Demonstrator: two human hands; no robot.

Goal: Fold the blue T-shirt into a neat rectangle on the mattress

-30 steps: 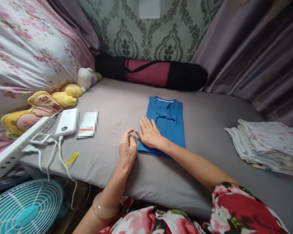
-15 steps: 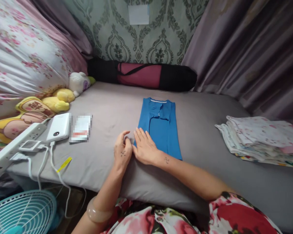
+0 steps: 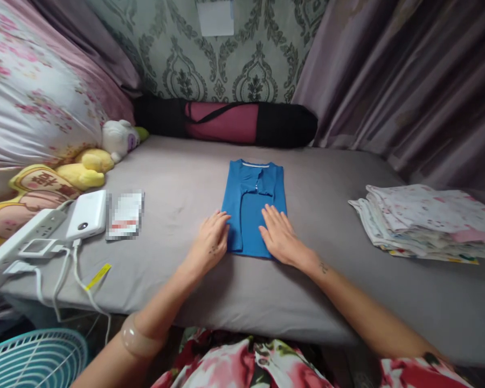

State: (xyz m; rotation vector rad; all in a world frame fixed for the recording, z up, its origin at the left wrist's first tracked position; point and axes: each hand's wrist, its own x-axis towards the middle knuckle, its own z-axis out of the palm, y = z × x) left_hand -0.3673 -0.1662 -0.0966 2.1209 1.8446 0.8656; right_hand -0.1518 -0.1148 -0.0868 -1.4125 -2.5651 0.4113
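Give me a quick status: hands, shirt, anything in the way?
Left hand and right hand open, flat on the folded blue cotton shirt's near corners. Shirt lies on grey bedsheet. Nothing blocking.

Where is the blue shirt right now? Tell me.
In the head view the folded blue shirt lies mid-bed on the grey sheet, left hand and right hand flat at its near corners.

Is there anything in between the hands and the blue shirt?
No. Both hands lie flat on the folded blue shirt: the left hand on its near left edge, the right hand on its near right part. Nothing sits between them.
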